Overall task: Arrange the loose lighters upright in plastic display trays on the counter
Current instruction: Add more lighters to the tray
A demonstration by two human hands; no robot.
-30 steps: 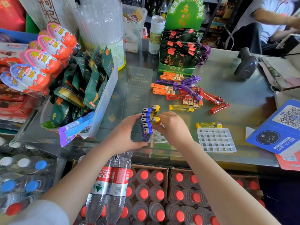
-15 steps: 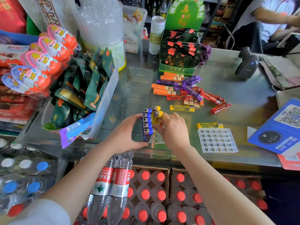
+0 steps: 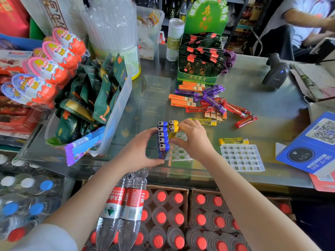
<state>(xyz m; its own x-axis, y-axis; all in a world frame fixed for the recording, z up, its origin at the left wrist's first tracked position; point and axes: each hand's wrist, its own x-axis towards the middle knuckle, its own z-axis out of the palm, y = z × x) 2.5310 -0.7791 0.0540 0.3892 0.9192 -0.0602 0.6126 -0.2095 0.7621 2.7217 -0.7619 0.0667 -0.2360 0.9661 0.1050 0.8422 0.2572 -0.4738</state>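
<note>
Our left hand (image 3: 140, 151) curls around the near side of a row of five blue plastic lighters (image 3: 163, 139) standing upright, thumb low at the front of the row and fingers against its left face, so it is closed on them. Our right hand (image 3: 194, 140) is pinched narrow on two yellow lighters (image 3: 173, 128) standing just right of the blue row, fingertips touching them. Both sets stand in a clear plastic display tray with round sockets (image 3: 179, 153), which lies on the glass counter (image 3: 268, 109) between our hands and partly under the right palm.

Just right of the right hand lies a second, empty clear grid tray (image 3: 242, 157), with a single yellow lighter (image 3: 233, 140) flat beyond it. Beyond both hands, well apart from the tray, a loose heap of orange, purple and red lighters (image 3: 210, 101) lies flat, and one more yellow lighter (image 3: 206, 121) lies just past the right knuckles. Left of our left hand, a clear bin of green snack packets (image 3: 94, 98) crowds the counter edge. Far right sits a black barcode scanner (image 3: 275, 71).
</note>
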